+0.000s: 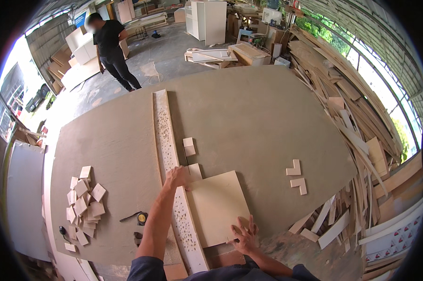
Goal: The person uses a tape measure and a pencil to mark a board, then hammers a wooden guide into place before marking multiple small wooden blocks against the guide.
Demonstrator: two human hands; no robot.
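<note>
Evidently, we have one board laid against one speckled strip, both hands on the job.
Step in hand, as we judge it: lining the board up by the strip. It lies flat on the table, right of the strip and at our near edge. Our left hand is curled at the strip by the board's far left corner, next to one small panel; we cannot tell whether it grips. Our right hand spreads its fingers over the near right corner, not clenched. The next move seems to call for steady pressure with the edges kept flush. Count: two blocks touching beyond the panel, two L-pieces to the right, one tape measure, and a heap of tiles at left, perhaps twenty; overlaps spoil an exact tally.
</note>
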